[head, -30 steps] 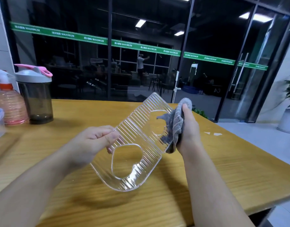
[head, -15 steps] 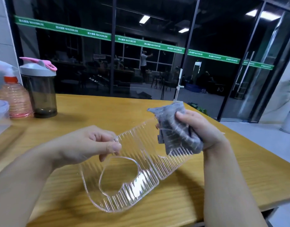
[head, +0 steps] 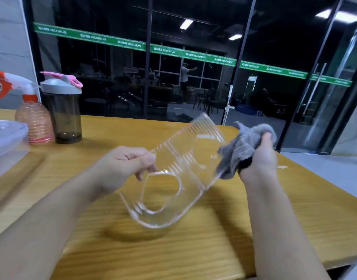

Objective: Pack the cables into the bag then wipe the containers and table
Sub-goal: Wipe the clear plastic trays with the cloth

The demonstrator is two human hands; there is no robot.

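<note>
At frame centre, above the wooden table (head: 193,249), the clear ribbed container (head: 179,168) hangs tilted, clear of the surface. Left hand (head: 123,166) pinches its upper-left edge; right hand (head: 258,160) clenches a grey cloth (head: 236,152) against its right edge. Judged light, rigid, thin-walled and slick; likely to crack if squeezed. Best hold: the rim or the heart-shaped cutout, with cloth pressure kept moderate.

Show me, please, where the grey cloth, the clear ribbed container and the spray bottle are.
grey cloth (head: 242,146): head view, on its bunched middle.
clear ribbed container (head: 185,158): head view, on its ribbed wall.
spray bottle (head: 35,122): head view, on its pink ribbed body.
</note>
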